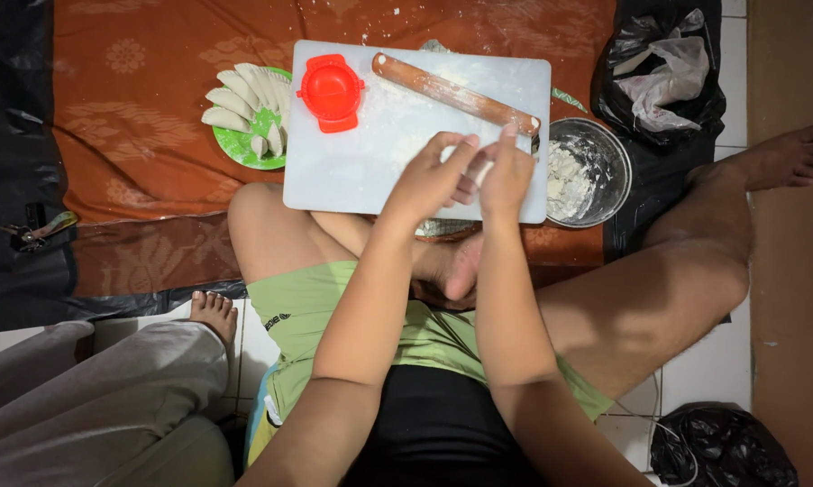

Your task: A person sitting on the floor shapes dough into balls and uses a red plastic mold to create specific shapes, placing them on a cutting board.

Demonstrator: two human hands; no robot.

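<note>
Left hand: your left hand hovers over the near right part of the white cutting board, fingers curled toward the other hand.
Right hand: your right hand meets it, fingertips together.
Grip: both hands pinch a small pale piece of dough, mostly hidden between the fingers.
Rolling pin: the wooden rolling pin lies on the board's far side, long axis slanting from upper left down to the right, its right end at the board's edge.
Mould: a red round dumpling press sits on the far left of the board.
Plate: a green plate left of the board holds folded dumplings.
Bowl: a metal bowl with flour is just right of the board.
Bags: a black plastic bag holding a whitish bag lies far right; another black bag lies near right.
</note>
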